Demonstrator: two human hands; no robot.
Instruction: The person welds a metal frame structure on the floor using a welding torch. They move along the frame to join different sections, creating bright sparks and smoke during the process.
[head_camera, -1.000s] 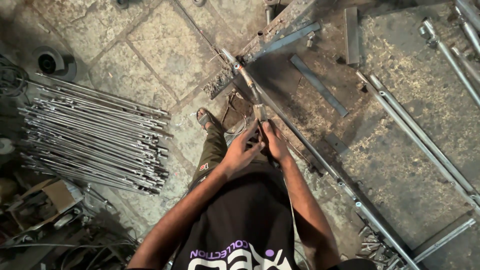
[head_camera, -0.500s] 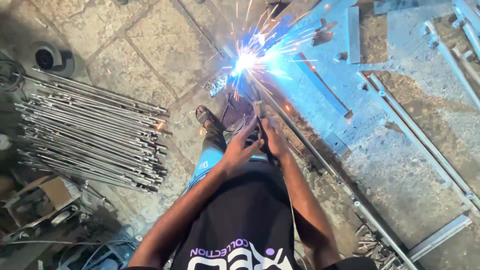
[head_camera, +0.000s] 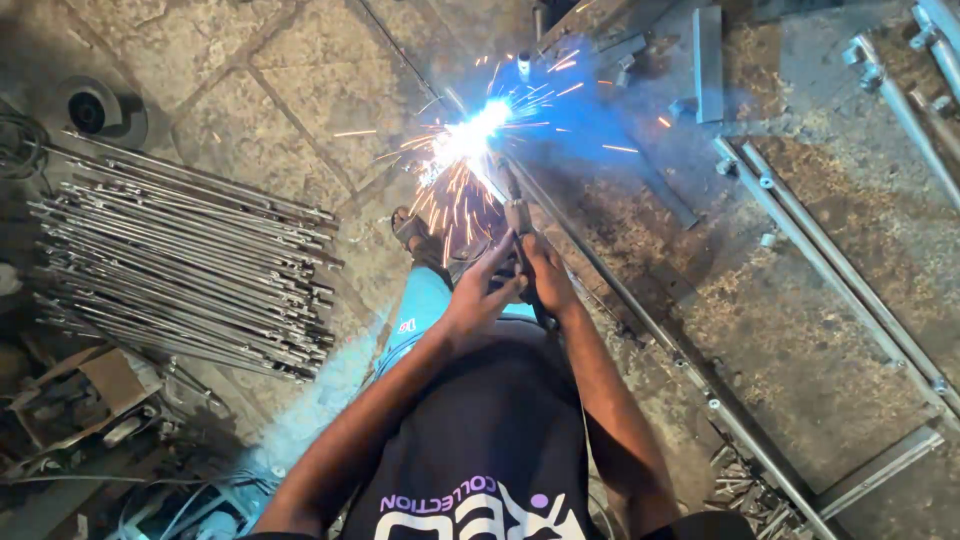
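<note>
Both my hands grip a welding electrode holder (head_camera: 517, 218) just in front of my chest. My left hand (head_camera: 480, 295) wraps it from the left, my right hand (head_camera: 545, 280) from the right. The rod tip meets a long metal bar (head_camera: 640, 320) that runs diagonally across the rusty work surface, and a bright blue-white arc (head_camera: 470, 140) throws orange sparks there. My foot in a sandal (head_camera: 412, 232) rests on the stone floor below the arc.
A big stack of thin metal rods (head_camera: 180, 270) lies on the floor at left. Long steel tubes (head_camera: 840, 260) and flat bars (head_camera: 708, 60) lie on the work surface at right. Scrap and cables (head_camera: 110, 440) clutter the lower left. A round disc (head_camera: 95, 110) sits upper left.
One second ago there was no arc; it then lit up and still burns, with the sparks now falling lower toward my foot. My hands have stayed on the holder.
</note>
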